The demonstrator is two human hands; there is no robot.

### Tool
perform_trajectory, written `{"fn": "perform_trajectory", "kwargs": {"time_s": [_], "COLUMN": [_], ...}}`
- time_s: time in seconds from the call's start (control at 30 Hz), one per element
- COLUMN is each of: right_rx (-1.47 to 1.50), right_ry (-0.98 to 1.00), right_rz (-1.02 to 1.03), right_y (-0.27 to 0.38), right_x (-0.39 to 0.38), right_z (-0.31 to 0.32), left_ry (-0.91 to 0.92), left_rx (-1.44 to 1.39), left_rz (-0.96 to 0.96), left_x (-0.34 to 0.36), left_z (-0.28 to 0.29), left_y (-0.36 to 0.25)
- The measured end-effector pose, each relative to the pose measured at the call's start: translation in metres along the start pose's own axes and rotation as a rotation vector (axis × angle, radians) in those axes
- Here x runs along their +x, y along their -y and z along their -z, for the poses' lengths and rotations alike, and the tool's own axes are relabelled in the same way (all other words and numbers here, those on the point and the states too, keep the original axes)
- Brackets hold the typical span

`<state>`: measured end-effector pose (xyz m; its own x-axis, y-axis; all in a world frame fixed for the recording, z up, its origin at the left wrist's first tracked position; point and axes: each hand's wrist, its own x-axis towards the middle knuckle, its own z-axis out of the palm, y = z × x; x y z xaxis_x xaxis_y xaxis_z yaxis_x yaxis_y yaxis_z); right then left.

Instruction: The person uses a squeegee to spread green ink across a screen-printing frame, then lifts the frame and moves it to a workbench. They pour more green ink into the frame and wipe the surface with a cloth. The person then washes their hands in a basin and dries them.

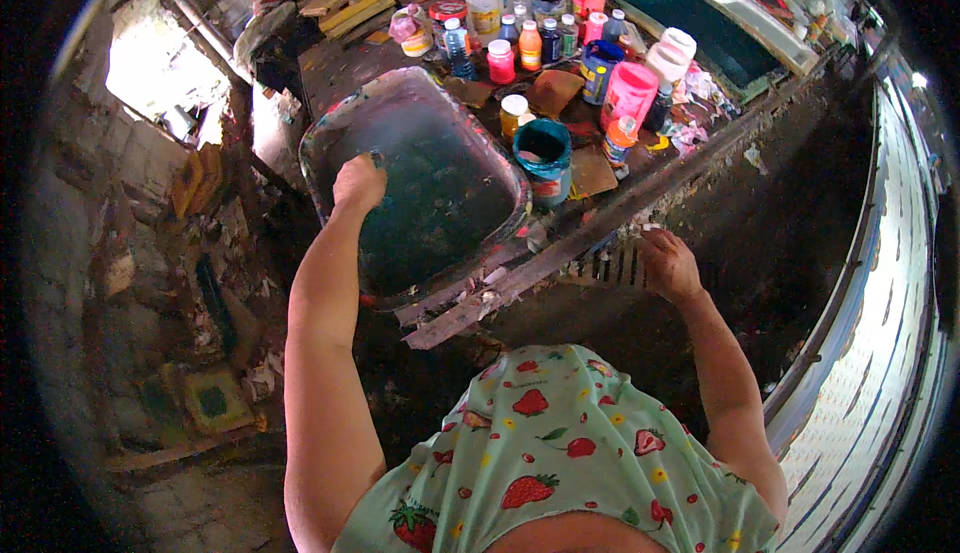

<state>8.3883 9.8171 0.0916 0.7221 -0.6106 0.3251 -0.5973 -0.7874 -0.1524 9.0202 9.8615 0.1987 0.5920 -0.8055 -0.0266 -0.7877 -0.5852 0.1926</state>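
Observation:
My left hand (360,184) is closed over the left side of a wide, paint-stained tub (522,203). A small dark bit shows at its fingertips, too little to name. Dark, cloudy liquid (430,203) lies in the tub. To the right, beyond the table's wooden front edge (560,253), my right hand (672,265) has its fingers drawn together. Something small and whitish shows at those fingertips, and I cannot make out what it is. Nearest the tub on its right stand a teal-smeared paint pot (545,183) and a yellowish jar with a white lid (513,111).
Several paint bottles and tubs crowd the table, among them a pink container (630,93) and an orange bottle (529,47). Wooden frames (350,3) are piled at the back left. A green-lined rectangular basin (690,33) sits at the back right. A slotted piece (605,265) is below the edge.

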Motion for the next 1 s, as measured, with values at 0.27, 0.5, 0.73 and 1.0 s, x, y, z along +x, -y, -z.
{"fn": "perform_trajectory", "kwargs": {"time_s": [0.27,0.5,0.73,1.0], "right_rx": [0.049,0.261,0.915,1.125], "right_ry": [0.037,-0.093,-0.514,-1.001], "right_rz": [-0.469,-0.838,-0.767,-0.833], "right_y": [-0.063,-0.124,-0.176,-0.225], "right_x": [-0.111,-0.140,-0.080,-0.124], "right_z": [-0.016,-0.047,0.005,0.097], "left_ry": [-0.233,-0.061,0.054,0.372], "left_rx": [-0.840,-0.986,-0.741,-0.917], "left_rz": [-0.010,-0.500,-0.807,-1.004], "left_x": [0.026,-0.054,-0.142,-0.277], "left_z": [0.066,0.136,-0.036,-0.192], "left_y": [-0.022,-0.245,-0.508,-0.702]}}
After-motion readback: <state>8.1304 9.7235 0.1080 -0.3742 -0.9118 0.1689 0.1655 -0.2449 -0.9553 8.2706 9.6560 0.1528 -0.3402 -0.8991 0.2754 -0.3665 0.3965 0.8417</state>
